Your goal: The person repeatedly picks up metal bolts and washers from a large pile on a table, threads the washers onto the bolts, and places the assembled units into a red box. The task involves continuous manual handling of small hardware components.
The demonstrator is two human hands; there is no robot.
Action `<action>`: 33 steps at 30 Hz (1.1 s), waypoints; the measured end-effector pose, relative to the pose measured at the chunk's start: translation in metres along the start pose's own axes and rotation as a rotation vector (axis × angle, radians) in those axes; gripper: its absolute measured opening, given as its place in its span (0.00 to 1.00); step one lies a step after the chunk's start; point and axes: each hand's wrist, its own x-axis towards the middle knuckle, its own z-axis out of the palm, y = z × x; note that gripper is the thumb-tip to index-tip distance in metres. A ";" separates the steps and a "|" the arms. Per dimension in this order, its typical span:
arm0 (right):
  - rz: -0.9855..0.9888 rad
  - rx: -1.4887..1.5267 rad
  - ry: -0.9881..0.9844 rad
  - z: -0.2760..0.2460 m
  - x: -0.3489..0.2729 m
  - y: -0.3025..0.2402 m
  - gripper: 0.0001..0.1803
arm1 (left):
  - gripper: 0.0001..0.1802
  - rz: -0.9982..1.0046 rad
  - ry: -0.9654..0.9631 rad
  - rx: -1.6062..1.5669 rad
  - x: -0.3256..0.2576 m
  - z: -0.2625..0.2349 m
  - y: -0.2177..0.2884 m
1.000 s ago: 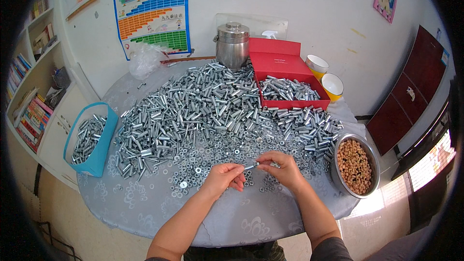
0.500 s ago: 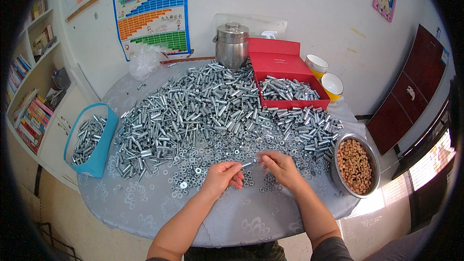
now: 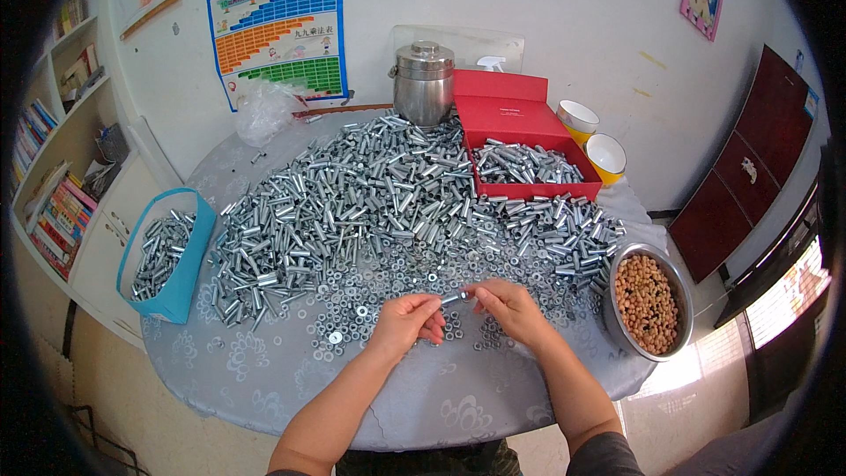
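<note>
Between finger and thumb, my left hand [image 3: 407,321] pinches a small silver sleeve bolt [image 3: 450,300], its free end pointing right. The fingers of my right hand [image 3: 511,308] close at that end, pressed together around a tiny part, perhaps a nut, that is too small to make out. Beneath and just beyond both hands spread loose nuts and washers [image 3: 354,328]. Behind them rises a big heap of silver metal sleeves [image 3: 352,185].
A blue fabric bin [image 3: 187,275] with metal pieces stands at left. An open red box [image 3: 529,189] holds more, near a steel canister [image 3: 423,88] and two bowls [image 3: 606,155]. On the right, a metal basin [image 3: 686,335] contains small brown pieces. Grey patterned cloth [image 3: 291,392] covers the table.
My right hand has moved slightly left, and its fingers have closed in to meet the end of the sleeve bolt. The left hand stays in place with its grip.
</note>
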 end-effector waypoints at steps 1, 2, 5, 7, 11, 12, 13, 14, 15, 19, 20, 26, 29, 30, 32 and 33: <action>0.038 -0.031 -0.055 -0.005 0.000 0.007 0.17 | 0.11 0.000 -0.001 0.001 0.000 0.000 0.000; 0.076 -0.061 -0.110 -0.007 0.001 0.011 0.17 | 0.11 -0.001 -0.001 0.002 0.000 0.000 0.000; 0.021 -0.003 0.039 0.002 0.001 -0.003 0.19 | 0.11 -0.009 -0.008 0.015 0.000 -0.001 0.000; 0.082 0.009 -0.040 -0.002 0.000 0.010 0.18 | 0.11 0.019 -0.047 0.049 0.001 -0.001 -0.004; 0.357 0.036 -0.071 -0.007 0.002 0.020 0.17 | 0.10 0.067 -0.073 0.096 0.003 0.002 -0.011; 0.300 0.054 -0.066 -0.006 0.002 0.015 0.17 | 0.10 0.065 -0.078 0.108 0.003 0.002 -0.012; 0.243 0.071 -0.062 -0.003 0.001 0.006 0.16 | 0.11 0.064 -0.082 0.121 0.003 0.002 -0.013; 0.186 0.088 -0.058 0.001 0.001 0.001 0.16 | 0.11 0.062 -0.085 0.133 0.003 0.001 -0.013; 0.196 0.122 -0.089 0.003 0.001 0.000 0.15 | 0.11 0.072 -0.086 0.136 0.003 0.001 -0.012; 0.285 0.226 -0.147 -0.001 0.006 0.011 0.13 | 0.12 0.121 -0.063 0.141 -0.003 0.004 -0.002; 0.314 0.265 -0.122 -0.005 0.007 0.014 0.14 | 0.12 0.136 -0.051 0.141 -0.004 0.004 0.001; 0.419 0.433 0.107 -0.069 0.058 0.048 0.12 | 0.11 0.245 0.165 0.218 0.009 -0.018 -0.001; 0.125 0.868 0.305 -0.108 0.095 0.055 0.14 | 0.09 0.313 0.257 0.320 0.012 -0.019 0.001; 0.070 0.888 0.435 -0.108 0.102 0.037 0.15 | 0.09 0.328 0.272 0.336 0.010 -0.020 0.001; 0.004 0.855 0.575 -0.096 0.105 0.009 0.18 | 0.08 0.337 0.311 0.356 0.010 -0.023 0.001; 0.025 0.665 0.516 -0.090 0.105 0.009 0.18 | 0.08 0.332 0.320 0.360 0.011 -0.023 0.001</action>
